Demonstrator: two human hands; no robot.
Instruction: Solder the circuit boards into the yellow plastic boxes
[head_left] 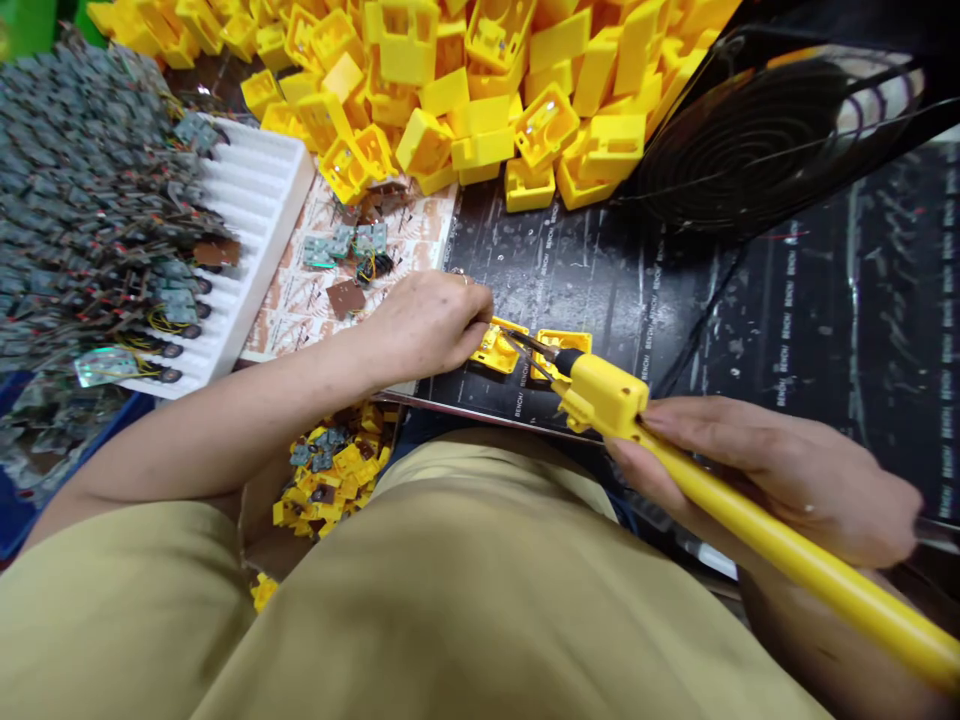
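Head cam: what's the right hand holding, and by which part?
The right hand holds a yellow soldering iron by its long handle, fingers wrapped around it just behind the thicker yellow head.

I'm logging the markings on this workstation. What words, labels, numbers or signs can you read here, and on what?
"BENCH", repeated in white on the black mat; the end of the word may be cut off or blurred.
The brown print on the paper sheet is too small and blurred to read.
No other writing can be read.
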